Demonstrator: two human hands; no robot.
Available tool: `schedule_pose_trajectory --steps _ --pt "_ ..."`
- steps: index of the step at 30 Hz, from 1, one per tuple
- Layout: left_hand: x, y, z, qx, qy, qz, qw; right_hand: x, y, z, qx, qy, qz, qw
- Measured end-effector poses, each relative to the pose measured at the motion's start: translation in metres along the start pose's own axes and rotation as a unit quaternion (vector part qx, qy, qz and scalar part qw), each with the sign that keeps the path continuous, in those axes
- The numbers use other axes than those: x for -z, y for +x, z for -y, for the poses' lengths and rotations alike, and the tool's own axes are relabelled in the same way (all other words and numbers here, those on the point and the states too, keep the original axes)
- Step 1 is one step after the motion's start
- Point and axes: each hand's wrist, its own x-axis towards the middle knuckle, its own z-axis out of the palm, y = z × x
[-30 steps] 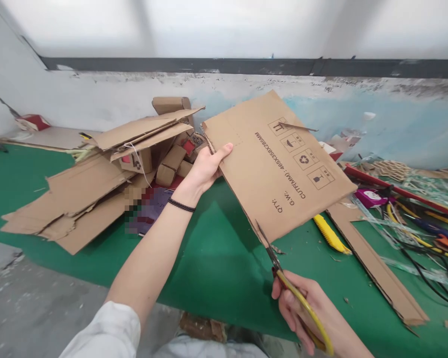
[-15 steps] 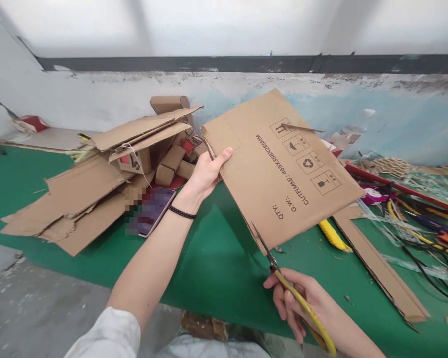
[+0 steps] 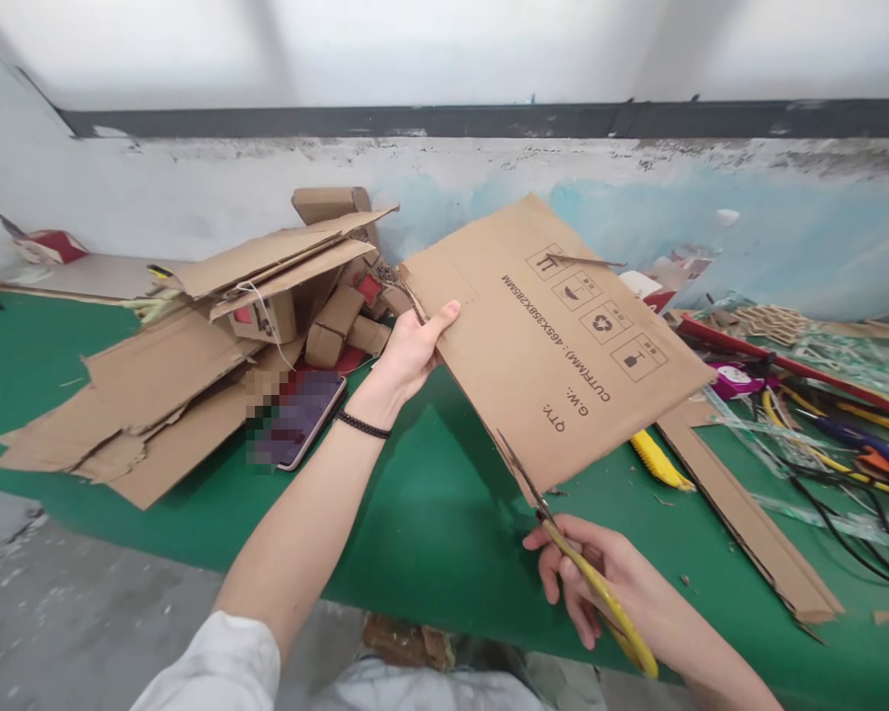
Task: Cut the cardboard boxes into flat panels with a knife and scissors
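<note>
A brown cardboard sheet (image 3: 519, 326) with printed symbols and text is held tilted above the green table. My left hand (image 3: 417, 346) grips its left edge, thumb on top and fingers beneath. My right hand (image 3: 589, 573) is closed on the yellow handles of a pair of scissors (image 3: 600, 588). The scissor blades lie at the sheet's lower corner, one blade over the printed face; the other is mostly hidden.
Stacked cardboard pieces (image 3: 170, 365) and a phone (image 3: 300, 420) lie left on the green table (image 3: 415, 553). To the right are a yellow cutter (image 3: 659, 461), a cardboard strip (image 3: 748, 523), a glue gun (image 3: 870, 454), cables and plastic scraps.
The far corner of the sheet has dipped slightly. The scissor handles have drawn closer together in my right hand, and the view has shifted a little.
</note>
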Motion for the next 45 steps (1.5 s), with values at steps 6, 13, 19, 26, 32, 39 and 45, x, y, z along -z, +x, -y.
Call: schedule_pose_trajectory --steps 6,13,19,26,32,39,45 --pt "0.0 -0.005 0.0 0.006 -0.01 -0.011 1.0 -0.003 0.001 0.002 -0.029 0.0 -0.009 1.0" --pt "0.001 -0.004 0.005 0.008 -0.008 -0.006 1.0 0.002 0.003 0.002 -0.016 0.002 0.004 1.0" --pt "0.001 -0.011 0.007 0.002 -0.017 0.004 1.0 -0.004 -0.001 0.007 -0.031 0.008 0.015 0.999" --pt "0.002 -0.014 0.003 -0.001 -0.032 -0.023 0.999 0.001 0.0 0.012 -0.048 -0.009 -0.008 0.999" --pt "0.003 -0.016 0.003 -0.016 -0.048 -0.063 0.997 0.013 0.004 0.012 -0.042 -0.002 -0.086 0.995" --pt "0.001 -0.019 0.001 -0.02 -0.051 -0.073 0.996 0.02 0.001 0.014 -0.009 -0.032 -0.101 0.994" --pt "-0.003 -0.022 -0.001 -0.033 -0.048 -0.07 0.996 0.024 -0.008 0.019 0.003 -0.029 -0.043 0.999"
